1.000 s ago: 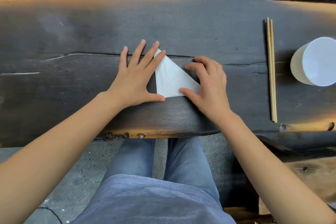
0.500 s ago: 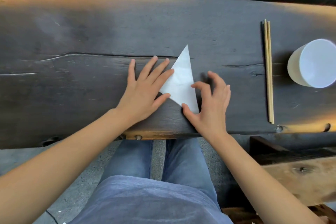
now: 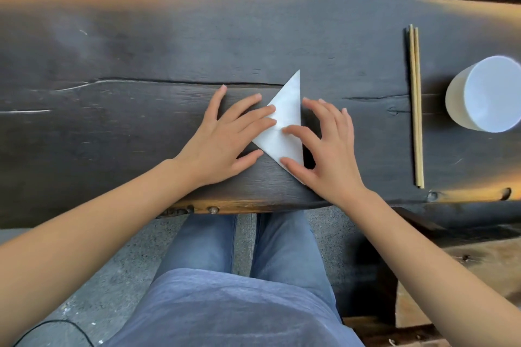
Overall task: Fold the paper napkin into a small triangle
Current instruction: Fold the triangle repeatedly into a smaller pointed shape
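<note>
- Left of the napkin (image 3: 284, 124), the left hand (image 3: 222, 144) lies flat, its fingers (image 3: 253, 114) spread, tips pressing the paper's slanted edge.
- Flat on the dark surface (image 3: 141, 51), the napkin is already a triangle; judging by that, another halving fold comes next, needing one corner lifted.
- Right of it, the right hand (image 3: 329, 155) has fingers (image 3: 298, 132) spread, pressing paper; it hides the near corner.

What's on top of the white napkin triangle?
On the white folded paper napkin triangle: left hand fingertips on its left edge, right hand forefinger and thumb pressing it to the dark wooden table. The near corner is hidden under the right thumb.
</note>
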